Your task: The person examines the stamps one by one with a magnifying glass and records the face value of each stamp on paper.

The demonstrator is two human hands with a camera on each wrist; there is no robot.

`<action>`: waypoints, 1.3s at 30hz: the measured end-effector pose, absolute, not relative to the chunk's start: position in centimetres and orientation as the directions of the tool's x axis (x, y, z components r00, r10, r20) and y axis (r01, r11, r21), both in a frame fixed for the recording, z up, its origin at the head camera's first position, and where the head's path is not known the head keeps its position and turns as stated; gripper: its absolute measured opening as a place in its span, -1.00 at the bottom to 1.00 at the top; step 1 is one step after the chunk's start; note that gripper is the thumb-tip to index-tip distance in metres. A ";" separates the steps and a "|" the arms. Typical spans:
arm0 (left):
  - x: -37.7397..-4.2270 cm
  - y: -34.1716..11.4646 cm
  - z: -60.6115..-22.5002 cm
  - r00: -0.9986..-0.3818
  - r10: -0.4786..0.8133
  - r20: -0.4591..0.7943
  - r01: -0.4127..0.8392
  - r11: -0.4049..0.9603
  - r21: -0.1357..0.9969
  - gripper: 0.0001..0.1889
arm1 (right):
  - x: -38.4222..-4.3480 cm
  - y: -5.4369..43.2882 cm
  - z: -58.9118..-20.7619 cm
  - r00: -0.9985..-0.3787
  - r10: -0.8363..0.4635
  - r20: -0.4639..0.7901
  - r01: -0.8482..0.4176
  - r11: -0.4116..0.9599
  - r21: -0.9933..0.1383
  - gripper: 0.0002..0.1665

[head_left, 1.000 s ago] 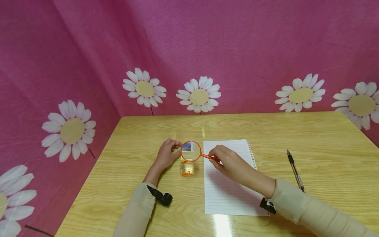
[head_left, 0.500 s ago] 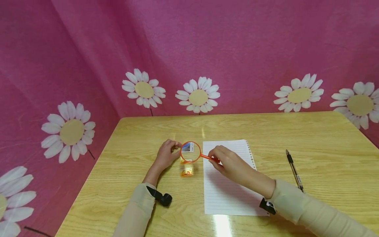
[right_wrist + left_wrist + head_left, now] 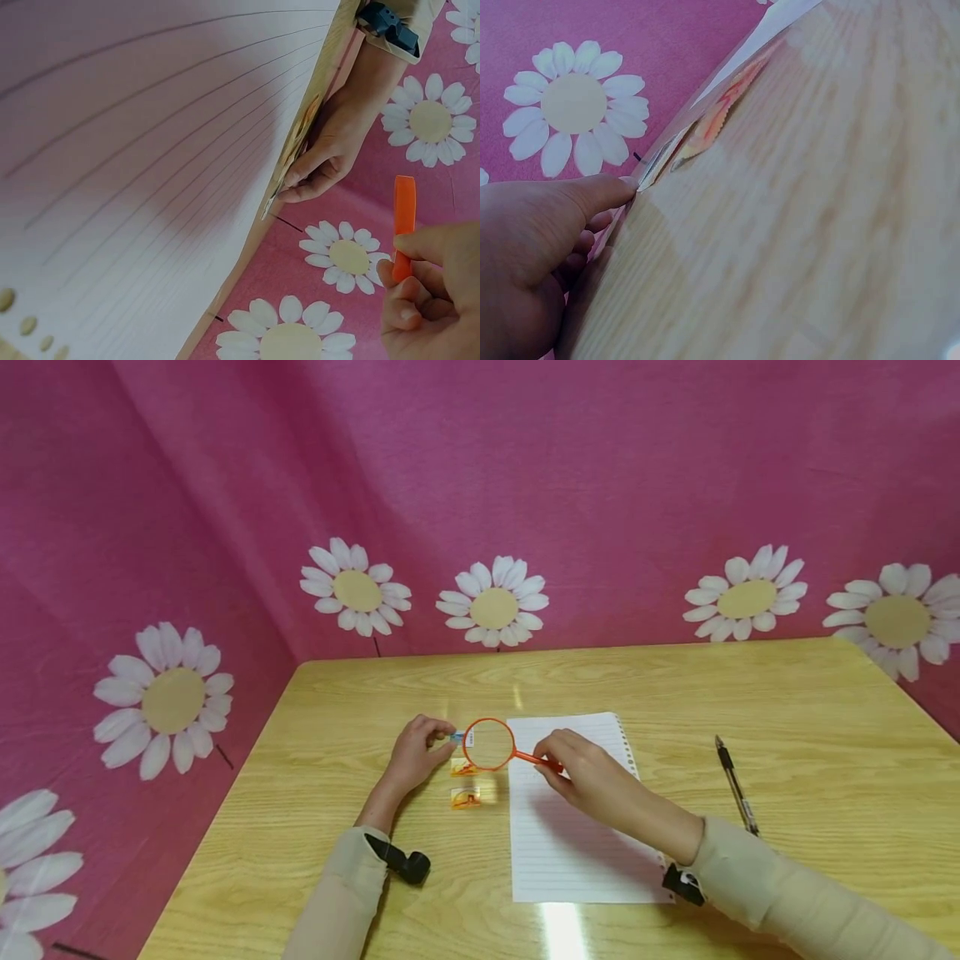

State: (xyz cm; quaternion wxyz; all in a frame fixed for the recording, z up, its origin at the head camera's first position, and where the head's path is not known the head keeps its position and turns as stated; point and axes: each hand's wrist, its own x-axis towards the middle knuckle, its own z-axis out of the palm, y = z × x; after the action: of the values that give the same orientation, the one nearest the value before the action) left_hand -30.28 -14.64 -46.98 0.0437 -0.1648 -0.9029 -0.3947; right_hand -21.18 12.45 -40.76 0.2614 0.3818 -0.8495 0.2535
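Note:
My left hand [image 3: 414,752] pinches the near edge of a small blue-and-white stamp [image 3: 457,737] between thumb and fingers, low over the table. In the left wrist view the thumb tip lies right on its thin edge. My right hand [image 3: 588,772] grips the handle of an orange-red magnifying glass [image 3: 528,758], whose round lens overlaps the stamp's right end in the head view. Only the orange handle shows in the right wrist view. Two orange-and-yellow stamps, a nearer one [image 3: 465,799] and a farther one [image 3: 461,767], lie below the left fingers.
A lined sheet of paper [image 3: 555,860] with punched holes lies under the right hand. Farther right rests a black pen [image 3: 737,785]. The wooden table [image 3: 375,685] meets a pink curtain [image 3: 600,485] printed with daisies at its back edge.
The magnifying glass has shifted slightly right off the blue stamp, whose enlarged picture no longer fills the lens. The left hand keeps its pinch. The head view has turned slightly.

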 end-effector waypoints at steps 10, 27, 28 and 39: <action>-30.2 -14.6 -47.0 -0.944 0.266 0.195 0.324 0.642 0.695 -0.82 | -20.7 13.8 -41.1 -0.600 -0.486 0.635 -0.755 0.606 -0.250 -0.74; -30.1 -14.4 -47.0 -0.952 0.254 0.170 0.297 0.646 0.703 -0.83 | -20.2 16.0 -41.8 -0.617 -0.447 0.648 -0.729 0.635 -0.256 -0.74; -30.1 -14.4 -47.0 -0.952 0.255 0.170 0.299 0.645 0.703 -0.83 | -20.1 16.2 -41.9 -0.616 -0.443 0.651 -0.729 0.635 -0.257 -0.74; -30.0 -14.5 -46.9 -0.952 0.257 0.169 0.300 0.651 0.698 -0.80 | -19.4 18.2 -42.0 -0.636 -0.408 0.655 -0.707 0.648 -0.283 -0.71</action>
State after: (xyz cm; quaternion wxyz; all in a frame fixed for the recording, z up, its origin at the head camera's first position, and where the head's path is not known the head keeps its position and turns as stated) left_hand -29.96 -14.50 -46.87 0.0276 -0.1531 -0.9080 -0.3890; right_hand -19.37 18.22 -42.04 0.2790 0.3226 -0.8638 0.2682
